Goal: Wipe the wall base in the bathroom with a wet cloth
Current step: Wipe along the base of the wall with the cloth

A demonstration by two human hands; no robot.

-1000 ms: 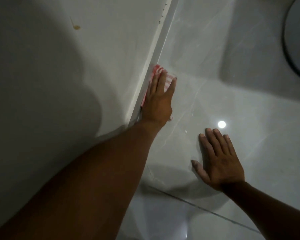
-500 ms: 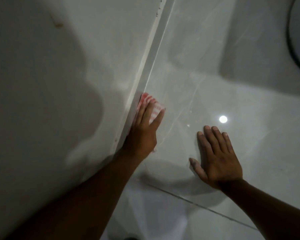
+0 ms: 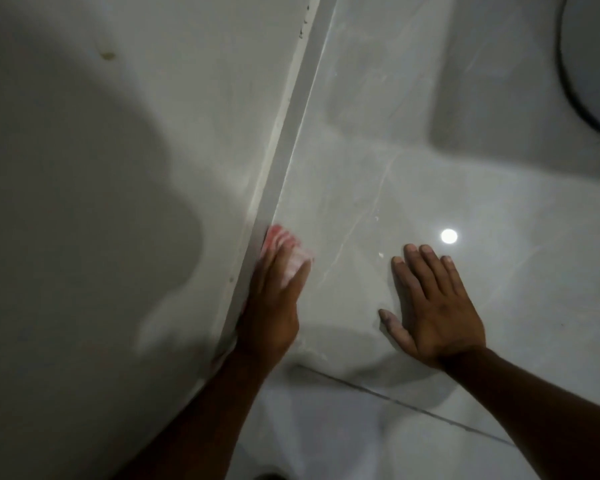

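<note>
The wall base is a narrow grey strip running diagonally from the top centre down to my left wrist, between the pale wall and the glossy floor. A red-and-white striped cloth is pressed against this strip. My left hand lies flat over the cloth and covers most of it; only the far end shows beyond my fingertips, blurred. My right hand rests palm down on the floor tile to the right, fingers spread, holding nothing.
The pale wall fills the left, with a small brown stain high up. The grey marble-look floor shows a lamp reflection and a grout line. A round dark-rimmed object sits at the top right.
My left hand has slid the cloth back along the wall base toward me. My right hand has stayed planted on the floor.
</note>
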